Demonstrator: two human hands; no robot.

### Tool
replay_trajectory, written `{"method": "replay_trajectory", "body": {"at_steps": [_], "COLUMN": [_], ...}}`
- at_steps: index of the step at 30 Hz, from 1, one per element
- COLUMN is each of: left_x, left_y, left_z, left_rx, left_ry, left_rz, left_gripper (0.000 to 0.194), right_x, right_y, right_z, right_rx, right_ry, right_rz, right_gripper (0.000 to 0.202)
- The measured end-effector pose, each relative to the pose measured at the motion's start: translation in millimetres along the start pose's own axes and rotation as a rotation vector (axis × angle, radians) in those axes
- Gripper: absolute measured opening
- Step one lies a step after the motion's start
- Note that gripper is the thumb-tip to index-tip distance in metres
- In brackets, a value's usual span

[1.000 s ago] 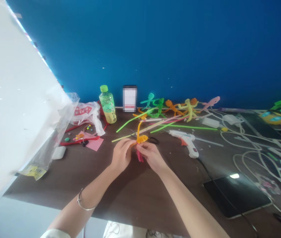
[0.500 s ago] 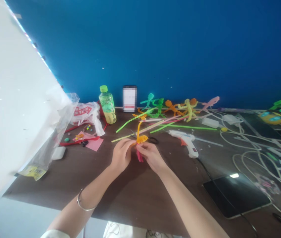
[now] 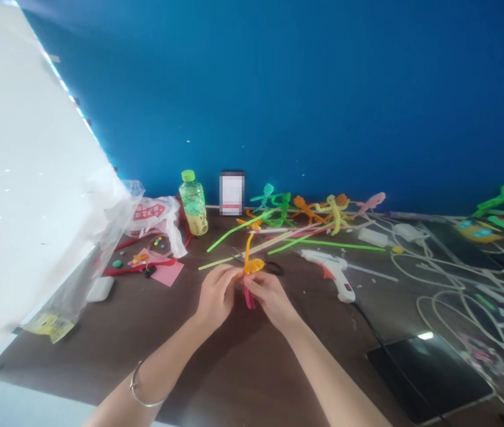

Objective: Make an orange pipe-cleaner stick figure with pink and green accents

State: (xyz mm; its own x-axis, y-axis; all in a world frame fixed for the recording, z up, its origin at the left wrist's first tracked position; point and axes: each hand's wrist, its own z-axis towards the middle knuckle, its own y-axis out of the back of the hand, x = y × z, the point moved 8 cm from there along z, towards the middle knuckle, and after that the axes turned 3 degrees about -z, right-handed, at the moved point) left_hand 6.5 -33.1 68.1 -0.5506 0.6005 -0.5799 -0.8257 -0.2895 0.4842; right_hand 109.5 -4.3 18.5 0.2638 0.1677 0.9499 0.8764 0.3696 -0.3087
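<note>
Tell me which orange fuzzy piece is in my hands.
The orange piece with deep-pink strips hanging below it, held between your left hand and right hand. The orange figures by the blue wall are untouched.

The bare left forearm (image 3: 167, 359) and right forearm (image 3: 323, 370) slant up from the frame's bottom edge towards its centre, where the left hand (image 3: 217, 298) and right hand (image 3: 273, 299) nearly meet, fingers bent in a pinch.

The fuzzy piece (image 3: 254, 266) is upright — orange above, pink strands (image 3: 249, 300) below.
</note>
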Motion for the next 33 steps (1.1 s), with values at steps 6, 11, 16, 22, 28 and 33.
{"method": "replay_trajectory", "body": {"at_steps": [6, 11, 16, 22, 28, 33], "left_x": [-0.3, 1.0, 0.8, 0.0, -2.9, -4.6], "left_y": [-0.4, -0.4, -0.3, -1.3, 1.0, 1.8], "left_z": [-0.4, -1.2, -0.8, -0.9, 0.9, 2.0], "left_rx": [0.004, 0.002, -0.005, -0.004, -0.022, -0.023], "left_ry": [0.021, 0.014, 0.000, -0.014, -0.026, -0.021], "left_rz": [-0.015, -0.001, 0.017, 0.053, 0.060, 0.066], "left_gripper": [0.028, 0.028, 0.028, 0.028, 0.026, 0.026], "right_x": [0.3, 0.9, 2.0, -1.3, -3.9, -3.1], "right_y": [1.1, 1.1, 1.7, 2.5, 4.2, 4.1], "right_z": [-0.2, -1.2, -1.6, -0.9, -0.9, -1.0], "right_rx": [-0.009, -0.007, -0.013, -0.010, -0.009, 0.006], "right_ry": [-0.005, -0.012, -0.001, -0.014, -0.022, -0.013], "right_rz": [-0.016, 0.018, 0.034, 0.043, 0.037, 0.033], "right_gripper": [0.027, 0.025, 0.024, 0.024, 0.025, 0.023]}}
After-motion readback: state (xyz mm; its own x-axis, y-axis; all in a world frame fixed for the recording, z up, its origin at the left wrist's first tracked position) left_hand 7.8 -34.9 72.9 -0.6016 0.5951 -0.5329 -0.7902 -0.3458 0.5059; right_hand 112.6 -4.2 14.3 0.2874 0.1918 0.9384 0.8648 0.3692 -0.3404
